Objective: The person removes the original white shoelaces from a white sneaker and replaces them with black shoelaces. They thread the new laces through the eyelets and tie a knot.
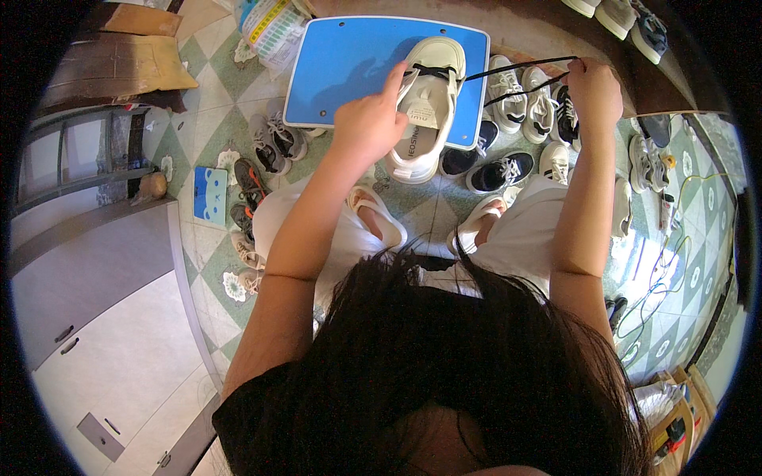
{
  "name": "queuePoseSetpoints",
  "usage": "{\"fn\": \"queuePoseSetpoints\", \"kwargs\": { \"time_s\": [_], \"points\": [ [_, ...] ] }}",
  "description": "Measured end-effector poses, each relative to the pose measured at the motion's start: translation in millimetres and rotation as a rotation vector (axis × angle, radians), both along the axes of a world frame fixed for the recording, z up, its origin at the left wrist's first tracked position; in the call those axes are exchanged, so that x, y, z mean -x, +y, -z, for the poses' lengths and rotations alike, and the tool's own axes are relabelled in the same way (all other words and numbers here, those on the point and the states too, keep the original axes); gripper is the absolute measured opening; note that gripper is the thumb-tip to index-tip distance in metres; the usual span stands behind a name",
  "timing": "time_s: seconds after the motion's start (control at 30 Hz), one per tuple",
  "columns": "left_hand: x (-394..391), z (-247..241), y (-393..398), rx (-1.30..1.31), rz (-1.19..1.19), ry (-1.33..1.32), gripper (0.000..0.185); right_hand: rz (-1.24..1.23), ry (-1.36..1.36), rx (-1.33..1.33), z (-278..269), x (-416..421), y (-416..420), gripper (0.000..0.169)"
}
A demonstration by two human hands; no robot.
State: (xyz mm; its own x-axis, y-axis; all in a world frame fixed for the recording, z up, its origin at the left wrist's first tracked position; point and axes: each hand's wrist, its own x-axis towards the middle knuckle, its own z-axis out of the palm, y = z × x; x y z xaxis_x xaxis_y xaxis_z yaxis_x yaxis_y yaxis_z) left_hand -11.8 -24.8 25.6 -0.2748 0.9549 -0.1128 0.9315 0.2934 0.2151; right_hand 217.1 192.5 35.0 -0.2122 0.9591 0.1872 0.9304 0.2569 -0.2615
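A white sneaker (443, 56) lies on a blue board (357, 47) with a white rim, its toe towards the top of the picture and its heel past the board's near edge. A black shoelace (527, 63) crosses the shoe near the toe and runs out to the right in two strands. My right hand (595, 89) is closed on the lace, holding it out to the side. My left hand (372, 122) lies at the shoe's left side, index finger extended against its upper; what the thumb and other fingers grip is partly hidden.
Several pairs of shoes, among them black sneakers (500, 172) and grey sneakers (277, 140), stand on the tiled floor around the board. A dark ledge (667, 89) with more shoes is at upper right. Cables (658, 291) lie at right; a cabinet (119, 321) stands at left.
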Motion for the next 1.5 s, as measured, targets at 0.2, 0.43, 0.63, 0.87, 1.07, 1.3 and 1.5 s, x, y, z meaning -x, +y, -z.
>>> {"fn": "queuePoseSetpoints", "kwargs": {
  "time_s": [0.2,0.43,0.63,0.87,1.07,1.3,1.5],
  "points": [
    [0.7,-0.6,-1.1,0.040,-0.020,0.015,0.070,-0.022,0.259,-0.018,1.7,-5.4,6.0,0.032],
    [-9.2,-5.7,-1.2,0.129,-0.071,-0.024,0.066,-0.242,0.825,0.099,-18.7,13.3,-16.8,0.029],
    [15.6,-10.7,-2.7,-0.135,-0.014,-0.281,0.056,-0.886,1.468,0.648,-28.1,63.0,-73.7,0.030],
    [2.8,-33.3,11.0,-0.648,0.522,-0.275,0.032,-1.213,0.937,1.059,-43.8,62.1,-94.1,0.020],
    [38.1,-27.3,3.6,-0.451,0.263,-0.926,0.016,-0.870,1.004,0.526,-30.3,49.8,-70.1,0.022],
    [75.1,-27.7,-10.1,-0.236,0.110,-0.862,0.030,-0.275,1.068,0.290,-5.8,36.7,-33.4,0.025],
    [80.2,-38.9,-14.3,-0.218,-0.022,-0.739,0.025,-0.244,0.478,0.228,3.0,30.4,-17.8,0.027]
  ]
}}
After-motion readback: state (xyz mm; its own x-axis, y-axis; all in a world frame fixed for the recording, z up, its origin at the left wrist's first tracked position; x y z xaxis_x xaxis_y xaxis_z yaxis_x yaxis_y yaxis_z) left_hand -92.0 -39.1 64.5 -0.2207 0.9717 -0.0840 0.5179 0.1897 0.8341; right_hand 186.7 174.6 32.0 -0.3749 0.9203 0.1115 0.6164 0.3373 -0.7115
